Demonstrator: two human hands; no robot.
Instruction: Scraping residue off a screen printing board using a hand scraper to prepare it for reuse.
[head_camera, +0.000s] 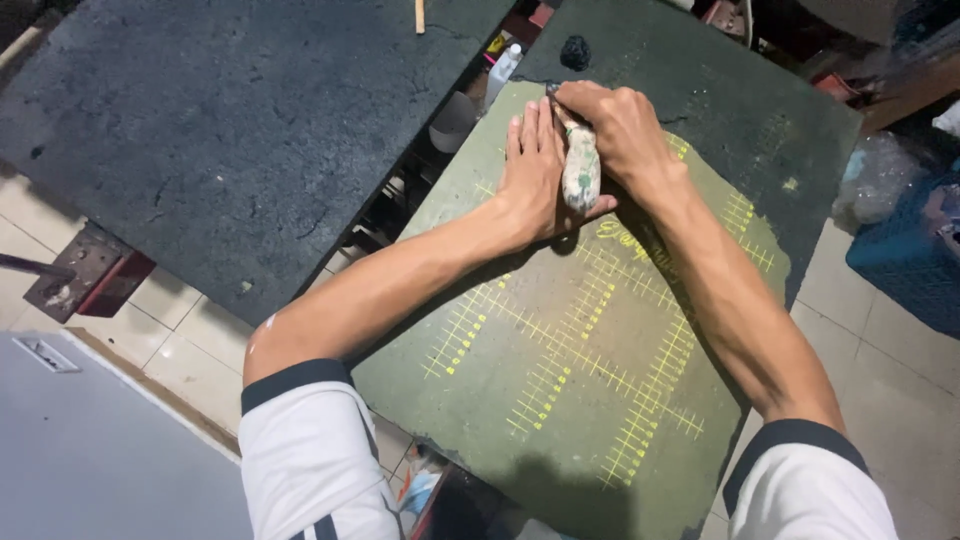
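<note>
Tool: we see a paint-smeared handle at the far end of the green cutting mat, lying along it.
Right hand: our fingers are curled tight over the handle's top.
Left hand: fingers straight and together, palm flat on the mat, touching the handle's left side; it grips nothing.
Mat: yellow ruled lines, on a dark table.
Bottle: beyond the mat's far left edge, in the gap beside a second dark table.
</note>
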